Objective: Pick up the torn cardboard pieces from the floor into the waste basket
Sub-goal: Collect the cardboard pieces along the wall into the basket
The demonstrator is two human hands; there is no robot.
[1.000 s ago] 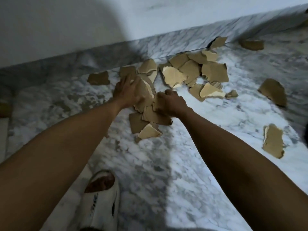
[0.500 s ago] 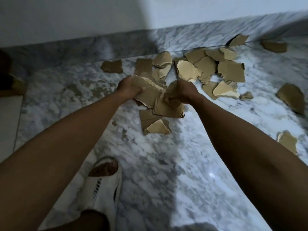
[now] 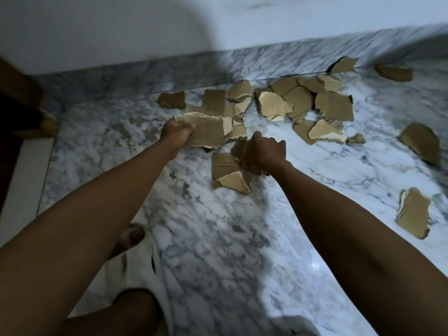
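Since a second ago both my hands have come up off the heap with cardboard in them, and they have drawn apart. My left hand (image 3: 178,134) grips a stack of pieces (image 3: 208,132), thumb on top, held above the floor (image 3: 242,238) at about 11 o'clock from my right. My right hand (image 3: 264,154) is curled round a smaller bunch (image 3: 238,151), most of it hidden behind the knuckles. Just under it, at 7 o'clock, two pieces (image 3: 226,170) lie on the marble. The main pile (image 3: 303,103) sits by the skirting at 1 o'clock, with loose pieces (image 3: 413,213) out at 3 and 4 o'clock. My slipper (image 3: 135,263) is at 7 o'clock. No basket shows, so I judge the carry comes next, with much of the floor left to clear.
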